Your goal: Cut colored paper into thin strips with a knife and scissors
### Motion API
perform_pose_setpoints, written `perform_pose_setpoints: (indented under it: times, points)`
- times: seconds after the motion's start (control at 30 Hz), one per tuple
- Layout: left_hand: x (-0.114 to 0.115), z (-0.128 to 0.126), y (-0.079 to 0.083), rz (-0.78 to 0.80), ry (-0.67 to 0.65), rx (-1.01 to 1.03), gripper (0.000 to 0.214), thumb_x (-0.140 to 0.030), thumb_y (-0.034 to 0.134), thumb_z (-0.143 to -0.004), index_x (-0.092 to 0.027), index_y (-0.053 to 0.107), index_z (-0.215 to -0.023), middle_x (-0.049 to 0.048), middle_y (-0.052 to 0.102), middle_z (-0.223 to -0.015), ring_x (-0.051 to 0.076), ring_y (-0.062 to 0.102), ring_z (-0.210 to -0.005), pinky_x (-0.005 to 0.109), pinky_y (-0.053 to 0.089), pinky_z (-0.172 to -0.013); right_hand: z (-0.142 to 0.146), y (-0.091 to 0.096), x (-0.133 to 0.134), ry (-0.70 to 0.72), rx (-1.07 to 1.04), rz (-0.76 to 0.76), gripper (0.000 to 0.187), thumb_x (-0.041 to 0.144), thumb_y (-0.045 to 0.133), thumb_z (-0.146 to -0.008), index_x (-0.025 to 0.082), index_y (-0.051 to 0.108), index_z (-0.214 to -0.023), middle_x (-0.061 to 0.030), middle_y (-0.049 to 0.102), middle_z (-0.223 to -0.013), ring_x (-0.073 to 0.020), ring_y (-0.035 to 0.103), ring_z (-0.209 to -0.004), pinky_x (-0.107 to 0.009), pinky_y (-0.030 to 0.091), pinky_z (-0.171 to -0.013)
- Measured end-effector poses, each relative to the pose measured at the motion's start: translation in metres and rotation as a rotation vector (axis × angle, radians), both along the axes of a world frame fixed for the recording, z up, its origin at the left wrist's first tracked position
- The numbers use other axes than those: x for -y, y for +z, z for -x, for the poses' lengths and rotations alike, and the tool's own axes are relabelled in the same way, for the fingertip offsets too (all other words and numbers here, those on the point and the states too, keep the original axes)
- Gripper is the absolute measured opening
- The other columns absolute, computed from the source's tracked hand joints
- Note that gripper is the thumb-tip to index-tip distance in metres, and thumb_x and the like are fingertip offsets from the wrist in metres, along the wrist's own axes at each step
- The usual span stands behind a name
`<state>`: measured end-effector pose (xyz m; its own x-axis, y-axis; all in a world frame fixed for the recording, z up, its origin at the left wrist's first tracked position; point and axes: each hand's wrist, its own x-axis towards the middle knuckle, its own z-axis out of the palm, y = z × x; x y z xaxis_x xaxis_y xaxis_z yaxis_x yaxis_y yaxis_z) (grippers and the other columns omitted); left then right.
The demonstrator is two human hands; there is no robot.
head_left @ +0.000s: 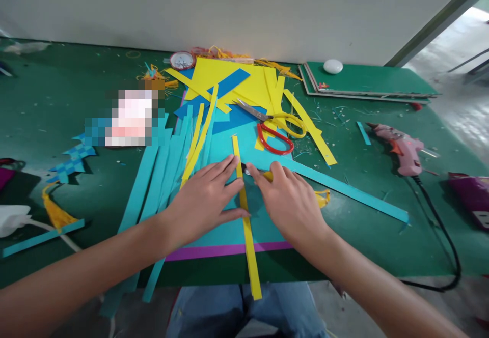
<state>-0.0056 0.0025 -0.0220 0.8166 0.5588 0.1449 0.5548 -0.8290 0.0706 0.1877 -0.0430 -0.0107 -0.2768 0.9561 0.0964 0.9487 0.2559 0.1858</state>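
Left hand [208, 188]: splayed, pinning long yellow paper strip [249, 249]
Right hand [292, 195]: curled round mostly hidden yellow tool [268, 176]
Green table edge [214, 275]: strip overhangs
Room: pink glue gun [408, 150] well off

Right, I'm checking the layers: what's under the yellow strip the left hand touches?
The yellow strip crosses a turquoise sheet, a purple edge and the green tabletop. The strip and left hand hide whatever else lies directly beneath.
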Motion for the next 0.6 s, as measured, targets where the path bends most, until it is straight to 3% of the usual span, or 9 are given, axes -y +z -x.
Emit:
perform_pose_setpoints:
  times: [0.6]
  points:
    - [-0.001, -0.001, -0.001, -0.067, -0.016, 0.042, 0.048, -0.058, 0.057, -0.089, -0.011, 0.063, -0.098, 0.0296, 0.054, -0.139, 0.04, 0.05, -0.134, 0.054, 0.051, -0.101, 0.003, 0.006, -0.03, -0.043, -0.03, 0.137, 0.048, 0.023, 0.032, -0.102, 0.026, 0.042, -0.15, -0.0152, 0.061, -0.109, -0.0234, 0.065, -0.092, -0.032, 0.047, -0.071]
